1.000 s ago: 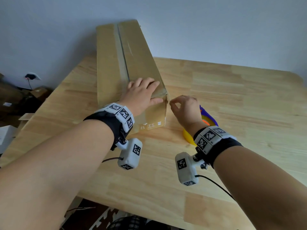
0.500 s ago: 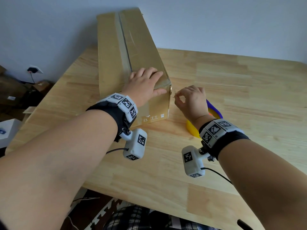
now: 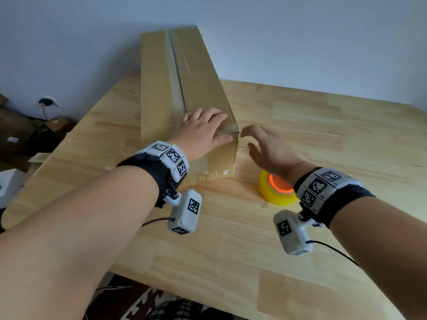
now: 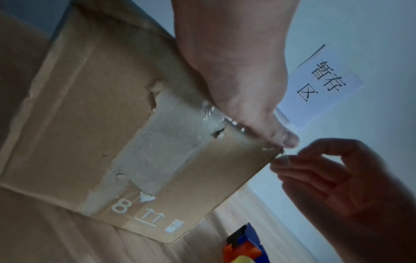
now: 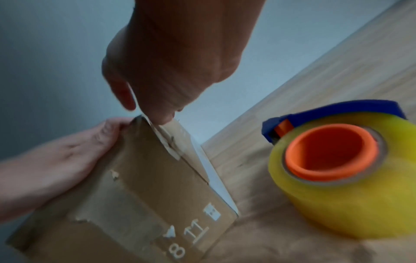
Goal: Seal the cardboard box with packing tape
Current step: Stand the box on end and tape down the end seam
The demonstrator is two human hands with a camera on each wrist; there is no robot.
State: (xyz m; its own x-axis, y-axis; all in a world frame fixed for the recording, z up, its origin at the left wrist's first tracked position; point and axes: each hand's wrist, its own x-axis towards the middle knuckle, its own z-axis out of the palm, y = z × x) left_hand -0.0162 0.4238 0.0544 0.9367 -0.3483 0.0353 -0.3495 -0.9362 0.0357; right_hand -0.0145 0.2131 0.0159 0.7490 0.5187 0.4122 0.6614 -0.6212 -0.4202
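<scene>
A long cardboard box (image 3: pixel 184 77) lies on the wooden table (image 3: pixel 323 135) with its printed end face (image 4: pixel 90 133) toward me. My left hand (image 3: pixel 217 128) lies flat on the top near that end, thumb along the near edge over shiny clear tape (image 4: pixel 213 115). Beside the box's near right corner my right hand (image 3: pixel 254 139) is spread with relaxed fingers. In the right wrist view its fingertips (image 5: pixel 164 117) touch that corner. The yellow tape roll (image 3: pixel 277 190) with an orange core and blue dispenser (image 5: pixel 337 108) stands under my right wrist, and no hand holds it.
The table's front edge (image 3: pixel 208 303) is close to me. Cardboard boxes (image 3: pixel 16 130) sit on the floor at the left, below a wall outlet (image 3: pixel 47 101). A paper sign (image 4: pixel 326 83) hangs on the wall behind the box.
My right hand has gone from a pinch at the box corner to spread, relaxed fingers. The tape roll now shows more fully beside the wrist. My left hand stays flat on the box.
</scene>
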